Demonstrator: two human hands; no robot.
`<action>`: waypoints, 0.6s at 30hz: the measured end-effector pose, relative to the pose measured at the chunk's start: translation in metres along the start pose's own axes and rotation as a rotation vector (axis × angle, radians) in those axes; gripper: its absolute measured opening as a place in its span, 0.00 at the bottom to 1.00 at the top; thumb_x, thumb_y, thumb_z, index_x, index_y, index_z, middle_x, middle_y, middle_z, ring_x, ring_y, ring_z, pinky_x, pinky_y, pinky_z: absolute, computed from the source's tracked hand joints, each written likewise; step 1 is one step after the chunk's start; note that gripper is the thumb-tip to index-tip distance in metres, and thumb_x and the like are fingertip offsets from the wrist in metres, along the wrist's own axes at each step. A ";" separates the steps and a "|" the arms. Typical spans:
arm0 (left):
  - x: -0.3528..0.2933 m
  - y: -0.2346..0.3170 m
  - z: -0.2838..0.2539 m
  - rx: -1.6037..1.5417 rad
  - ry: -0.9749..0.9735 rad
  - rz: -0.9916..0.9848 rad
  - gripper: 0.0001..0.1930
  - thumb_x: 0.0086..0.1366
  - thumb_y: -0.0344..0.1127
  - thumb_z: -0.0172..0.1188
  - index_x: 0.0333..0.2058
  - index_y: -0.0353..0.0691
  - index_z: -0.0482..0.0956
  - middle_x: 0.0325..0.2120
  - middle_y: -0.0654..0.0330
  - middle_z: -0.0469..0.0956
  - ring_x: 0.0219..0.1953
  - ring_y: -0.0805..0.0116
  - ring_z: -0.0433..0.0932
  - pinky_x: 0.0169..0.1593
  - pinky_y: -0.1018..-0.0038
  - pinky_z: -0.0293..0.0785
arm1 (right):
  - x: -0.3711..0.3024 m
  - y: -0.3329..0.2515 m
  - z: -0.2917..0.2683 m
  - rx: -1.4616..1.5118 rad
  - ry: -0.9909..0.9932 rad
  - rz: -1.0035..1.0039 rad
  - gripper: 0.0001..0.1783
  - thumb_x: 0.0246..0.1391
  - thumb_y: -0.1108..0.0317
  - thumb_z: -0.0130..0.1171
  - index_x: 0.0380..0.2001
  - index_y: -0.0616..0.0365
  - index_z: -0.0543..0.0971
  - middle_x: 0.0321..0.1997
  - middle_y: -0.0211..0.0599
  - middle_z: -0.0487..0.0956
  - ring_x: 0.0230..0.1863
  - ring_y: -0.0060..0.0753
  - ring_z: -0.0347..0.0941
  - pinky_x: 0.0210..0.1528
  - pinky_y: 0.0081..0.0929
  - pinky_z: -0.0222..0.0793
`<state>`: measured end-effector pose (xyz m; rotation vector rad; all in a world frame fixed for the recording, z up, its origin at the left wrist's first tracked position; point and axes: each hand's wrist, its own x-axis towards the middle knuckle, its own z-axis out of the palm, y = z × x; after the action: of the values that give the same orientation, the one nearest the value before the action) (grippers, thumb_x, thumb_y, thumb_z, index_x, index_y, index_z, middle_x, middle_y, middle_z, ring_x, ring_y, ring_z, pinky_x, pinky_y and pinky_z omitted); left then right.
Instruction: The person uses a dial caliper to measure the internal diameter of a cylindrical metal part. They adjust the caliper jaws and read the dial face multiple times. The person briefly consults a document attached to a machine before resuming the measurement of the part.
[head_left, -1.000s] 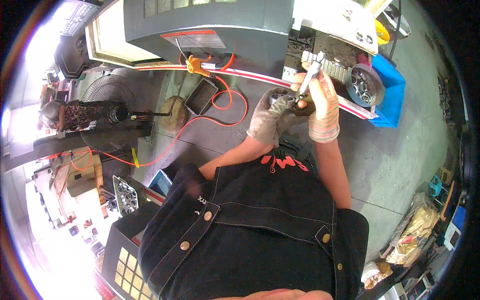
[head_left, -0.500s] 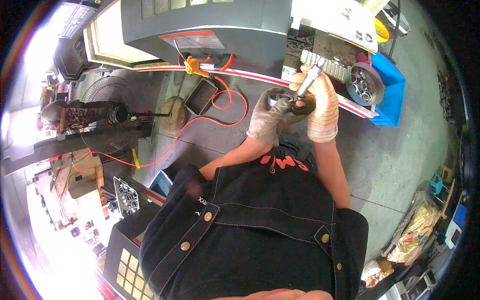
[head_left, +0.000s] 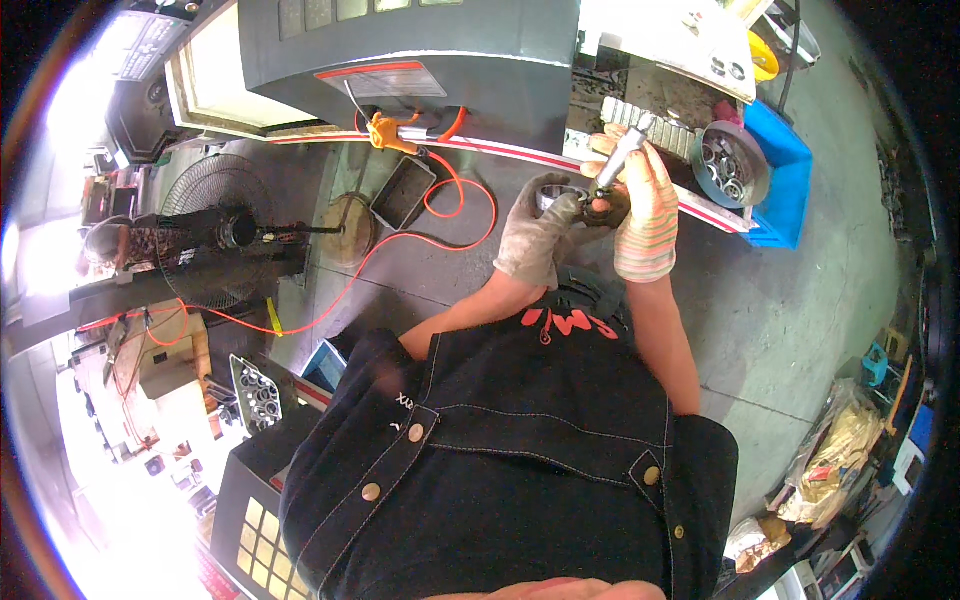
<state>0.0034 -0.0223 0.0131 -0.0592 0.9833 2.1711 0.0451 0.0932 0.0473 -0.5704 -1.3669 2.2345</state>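
My left hand (head_left: 530,236), in a worn grey glove, is closed around a shiny metal ring (head_left: 549,198). Its thumb and fingers meet the lower end of a silver cylindrical hand tool (head_left: 623,157) with a dark narrow tip. My right hand (head_left: 650,222), gloved in white with orange and green stripes, grips that tool, which leans up to the right. The tool's tip is close to the ring, among the fingers of both hands; whether they touch I cannot tell. A dark round part shows between the hands, mostly covered by fingers.
Beyond my hands, a row of metal rings (head_left: 648,128) lies on the machine's ledge. To the right, a round pan (head_left: 757,180) of rings stands in a blue crate (head_left: 797,190). An orange air hose (head_left: 385,248) crosses the floor near a fan (head_left: 215,215) and a dark tray (head_left: 404,194).
The silver tool and my right fingers have shifted very slightly. My left hand keeps its hold on the ring.
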 end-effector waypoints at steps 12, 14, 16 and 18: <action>0.000 -0.002 -0.004 0.115 -0.027 0.015 0.24 0.58 0.39 0.60 0.48 0.35 0.61 0.39 0.54 0.69 0.42 0.60 0.73 0.43 0.54 0.76 | -0.003 0.005 0.002 -0.098 0.083 -0.099 0.16 0.57 0.61 0.48 0.43 0.60 0.73 0.39 0.32 0.77 0.34 0.20 0.75 0.22 0.11 0.66; 0.001 -0.002 -0.003 0.065 -0.016 -0.002 0.22 0.59 0.35 0.58 0.48 0.34 0.61 0.38 0.53 0.70 0.41 0.60 0.74 0.42 0.55 0.77 | -0.003 0.004 0.002 -0.130 0.062 -0.091 0.16 0.58 0.61 0.46 0.43 0.60 0.74 0.39 0.31 0.77 0.34 0.20 0.76 0.22 0.11 0.65; 0.002 -0.002 -0.002 -0.004 0.007 -0.027 0.17 0.60 0.27 0.53 0.47 0.33 0.61 0.36 0.52 0.70 0.38 0.61 0.75 0.41 0.59 0.79 | -0.004 0.003 0.003 -0.157 0.052 -0.092 0.17 0.58 0.61 0.44 0.43 0.59 0.75 0.38 0.31 0.78 0.34 0.19 0.76 0.22 0.11 0.65; 0.001 -0.002 -0.001 0.021 0.005 -0.007 0.16 0.61 0.27 0.53 0.46 0.33 0.61 0.36 0.52 0.71 0.38 0.61 0.75 0.40 0.60 0.79 | -0.004 0.002 0.003 -0.180 0.048 -0.091 0.17 0.58 0.60 0.44 0.43 0.59 0.75 0.38 0.31 0.78 0.35 0.20 0.76 0.22 0.11 0.65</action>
<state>0.0039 -0.0217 0.0108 -0.0583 1.0069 2.1555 0.0466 0.0882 0.0472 -0.6060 -1.5480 2.0260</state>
